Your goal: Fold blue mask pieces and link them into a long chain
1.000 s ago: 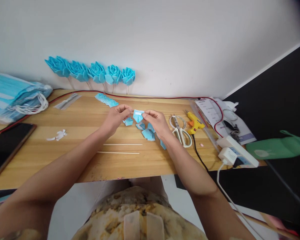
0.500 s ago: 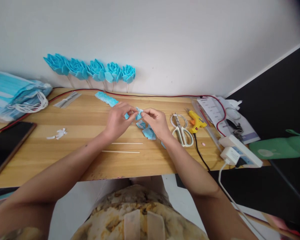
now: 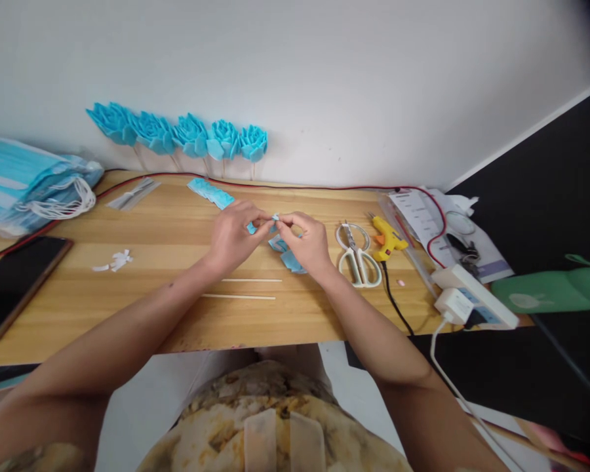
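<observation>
Both hands meet over the middle of the wooden table (image 3: 128,308). My left hand (image 3: 236,236) and my right hand (image 3: 305,241) pinch a small blue folded piece (image 3: 274,221) between their fingertips; most of it is hidden by the fingers. Several more blue folded pieces (image 3: 289,258) lie on the table just under my right hand. Two thin white sticks (image 3: 248,289) lie side by side in front of the hands.
Blue fabric roses (image 3: 191,134) lean on the wall. A mask stack (image 3: 24,180) and a phone (image 3: 14,282) are at the left. Scissors (image 3: 356,259), a yellow glue gun (image 3: 386,239), papers (image 3: 423,219) and a power strip (image 3: 476,298) lie at the right.
The hands have drawn closer together, folding the blue piece smaller between the fingertips. It was spread open a second ago and now shows only as a sliver.
</observation>
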Tool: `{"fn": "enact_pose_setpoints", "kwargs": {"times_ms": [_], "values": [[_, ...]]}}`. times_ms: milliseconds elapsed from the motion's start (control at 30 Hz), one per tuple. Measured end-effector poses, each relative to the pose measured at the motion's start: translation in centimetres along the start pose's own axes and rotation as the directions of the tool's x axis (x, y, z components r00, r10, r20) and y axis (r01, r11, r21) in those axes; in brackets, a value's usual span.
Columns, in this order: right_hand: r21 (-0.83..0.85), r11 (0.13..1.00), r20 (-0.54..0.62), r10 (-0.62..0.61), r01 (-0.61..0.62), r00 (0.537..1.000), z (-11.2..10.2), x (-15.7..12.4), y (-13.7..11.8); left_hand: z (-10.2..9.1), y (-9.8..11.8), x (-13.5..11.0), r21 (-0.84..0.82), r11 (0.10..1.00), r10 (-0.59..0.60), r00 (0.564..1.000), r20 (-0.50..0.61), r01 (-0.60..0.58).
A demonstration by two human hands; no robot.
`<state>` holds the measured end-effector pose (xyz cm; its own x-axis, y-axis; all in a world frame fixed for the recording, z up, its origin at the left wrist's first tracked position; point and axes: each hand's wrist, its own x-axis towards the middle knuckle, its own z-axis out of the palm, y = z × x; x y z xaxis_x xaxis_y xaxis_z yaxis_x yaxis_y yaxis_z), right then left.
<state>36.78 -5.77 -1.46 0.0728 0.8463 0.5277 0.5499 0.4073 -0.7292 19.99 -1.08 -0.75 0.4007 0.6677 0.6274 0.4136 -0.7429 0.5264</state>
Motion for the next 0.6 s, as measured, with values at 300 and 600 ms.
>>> {"fn": "enact_pose_setpoints", "kwargs": {"times_ms": [300, 600], "values": [[-0.154, 0.979, -0.008, -0.135, 0.132, 0.991, 0.21, -0.08, 0.35, 0.28, -0.01, -0.1, 0.0, 1.0, -0.018, 1.0, -0.003, 0.018], [-0.133, 0.981, -0.015, -0.144, 0.141, 0.989, 0.12, -0.05, 0.35, 0.03, -0.02, 0.21, -0.108, 0.988, -0.106, 0.993, 0.05, 0.111]]}}
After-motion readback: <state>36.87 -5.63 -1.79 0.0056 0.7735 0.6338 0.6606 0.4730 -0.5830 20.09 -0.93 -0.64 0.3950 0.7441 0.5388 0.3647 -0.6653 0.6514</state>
